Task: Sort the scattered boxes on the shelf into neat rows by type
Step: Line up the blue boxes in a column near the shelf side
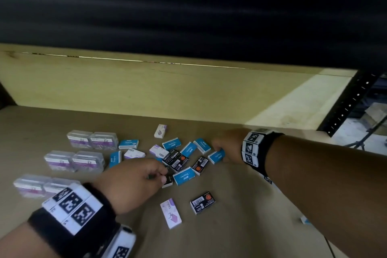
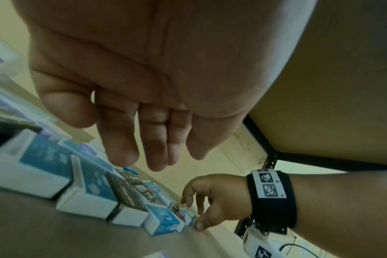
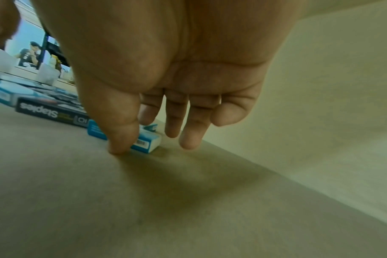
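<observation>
Blue, black and white-purple staple boxes lie scattered in the middle of the brown shelf [image 1: 240, 205]. My right hand [image 1: 218, 150] pinches the rightmost blue staple box [image 1: 216, 156], which lies flat on the shelf. In the right wrist view the thumb [image 3: 119, 144] is at that blue box's [image 3: 147, 142] near side and the index finger reaches over its far side. My left hand [image 1: 164, 175] hovers with relaxed fingers [image 2: 152, 157] over a small black box [image 1: 167, 181] and holds nothing. Another blue box [image 1: 184, 176] lies just right of it.
Clear plastic boxes [image 1: 92, 140] stand in paired rows at the left. A white-purple box [image 1: 170, 212] and a black box [image 1: 202, 203] lie apart near the front. The pale back wall [image 1: 167, 90] and a black upright post [image 1: 351, 100] bound the shelf.
</observation>
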